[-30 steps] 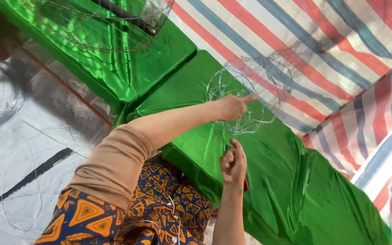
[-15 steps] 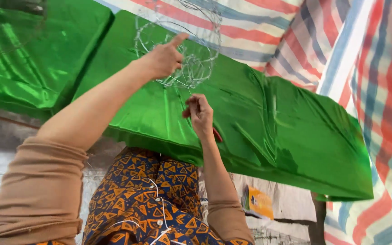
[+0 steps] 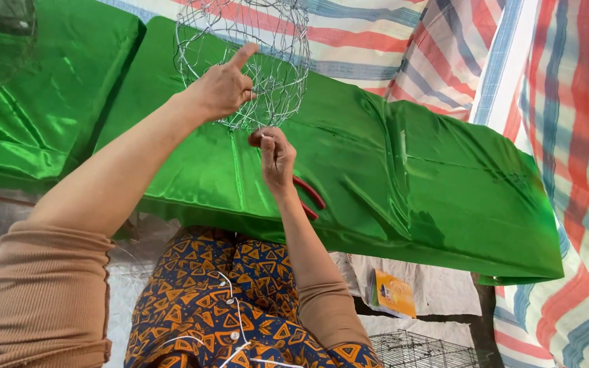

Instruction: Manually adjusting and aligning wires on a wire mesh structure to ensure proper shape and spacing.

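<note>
Head view: a rounded cage of silver wire mesh (image 3: 243, 58), held up above the far edge of a table draped in shiny green foil cloth (image 3: 403, 184). The left hand (image 3: 223, 88) grips the cage's near side with curled fingers, forefinger pointing upward against the mesh. The right hand (image 3: 275, 155), just below and apart from the left, is closed around red-handled pliers (image 3: 305, 194), its fingertips meeting the cage's lower rim; the red handles trail down past the wrist over the green cloth. Tan ribbed sleeves (image 3: 42, 293) cover both arms. An orange and blue patterned garment (image 3: 233, 307) lies below the table's near edge. A striped red, white and blue tarpaulin (image 3: 553, 102) hangs behind and to the right.
</note>
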